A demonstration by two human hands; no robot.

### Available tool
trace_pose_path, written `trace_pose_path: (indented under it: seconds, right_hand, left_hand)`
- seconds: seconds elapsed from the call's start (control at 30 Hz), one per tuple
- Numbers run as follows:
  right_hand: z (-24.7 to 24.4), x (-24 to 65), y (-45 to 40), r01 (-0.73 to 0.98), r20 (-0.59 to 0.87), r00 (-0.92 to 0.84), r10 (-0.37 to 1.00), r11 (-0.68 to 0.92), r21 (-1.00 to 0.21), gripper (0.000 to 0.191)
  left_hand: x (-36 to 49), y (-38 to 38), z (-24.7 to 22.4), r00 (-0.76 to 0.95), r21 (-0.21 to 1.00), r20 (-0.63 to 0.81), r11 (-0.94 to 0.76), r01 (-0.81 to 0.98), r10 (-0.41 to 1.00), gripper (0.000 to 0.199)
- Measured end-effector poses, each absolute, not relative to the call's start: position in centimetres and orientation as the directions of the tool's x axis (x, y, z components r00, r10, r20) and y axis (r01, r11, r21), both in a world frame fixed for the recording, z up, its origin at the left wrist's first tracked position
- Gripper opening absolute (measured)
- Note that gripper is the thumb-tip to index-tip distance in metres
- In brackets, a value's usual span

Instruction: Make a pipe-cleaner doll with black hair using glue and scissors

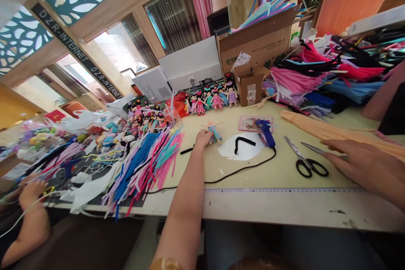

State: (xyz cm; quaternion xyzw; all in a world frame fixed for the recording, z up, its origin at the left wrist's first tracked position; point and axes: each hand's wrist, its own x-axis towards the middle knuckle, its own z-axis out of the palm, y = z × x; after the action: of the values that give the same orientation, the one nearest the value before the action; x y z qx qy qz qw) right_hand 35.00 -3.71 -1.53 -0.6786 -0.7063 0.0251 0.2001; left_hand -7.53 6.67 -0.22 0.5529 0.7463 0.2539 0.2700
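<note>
In the head view, the left arm stretches forward over the desk (268,175), the grip of the left hand (204,138) pinched on a small doll (215,135) beside the white oval (226,148); the right hand (363,161) reaches in low with extended fingers by a pointed metal tool (312,148), and I cannot tell whether that grip is clamped. A dark sign (76,53) reads "DZR-INTERNET" 2 times, and a large carton (268,43) bears Chinese characters.

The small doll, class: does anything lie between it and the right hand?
Yes: the scissors, the blue glue gun and the bent black strip lie between the right hand and the doll.
</note>
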Motion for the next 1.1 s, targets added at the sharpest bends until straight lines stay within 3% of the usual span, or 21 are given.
trace_pose_path:
  seconds: [0.07,0.13,0.23,0.3,0.47,0.63,0.87,1.0,1.1]
  right_hand:
    - [0.6,31.7,-3.5,0.862,0.119,-0.085,0.989,0.133,-0.49,0.039]
    - [2.2,28.0,-2.9,0.741,0.105,-0.191,0.976,0.214,-0.637,0.038]
    - [3.3,22.9,-1.1,0.605,0.197,-0.26,0.945,0.319,-0.73,0.037]
    - [3.3,20.1,0.6,0.488,0.259,-0.297,0.919,0.379,-0.786,0.034]
    - [2.2,15.4,3.2,0.239,0.261,-0.377,0.889,0.366,-0.9,0.032]
    - [0.6,13.9,2.8,0.022,0.301,-0.341,0.891,0.328,-0.945,0.037]
    - [-0.4,14.8,3.0,0.017,0.32,-0.279,0.905,0.338,-0.941,0.039]
    - [-0.3,14.8,2.7,0.052,0.372,-0.258,0.892,0.397,-0.916,0.039]
    - [-0.3,14.6,2.4,0.063,0.414,-0.258,0.873,0.443,-0.894,0.035]
  left_hand:
    - [-7.6,5.8,0.4,-0.196,0.749,-0.101,0.204,0.63,0.975,0.022]
    - [-7.4,5.0,1.0,-0.143,0.824,-0.062,0.132,0.551,0.988,0.018]
    - [-7.1,3.8,1.7,-0.023,0.953,0.043,-0.035,0.303,0.999,0.022]
    - [-6.8,3.2,1.9,0.03,0.978,0.128,-0.131,0.164,0.991,0.025]
    - [-5.9,2.2,1.1,0.045,0.966,0.233,-0.237,0.106,0.971,0.021]
    - [-4.6,1.7,0.1,0.057,0.919,0.264,-0.269,0.287,0.963,0.018]
    - [-3.1,0.7,0.5,0.076,0.854,0.341,-0.342,0.393,0.937,0.017]
    - [-2.8,0.4,0.2,0.009,0.819,0.434,-0.399,0.412,0.901,0.043]
    - [-2.8,0.4,-0.1,0.05,0.781,0.47,-0.441,0.442,0.881,0.057]
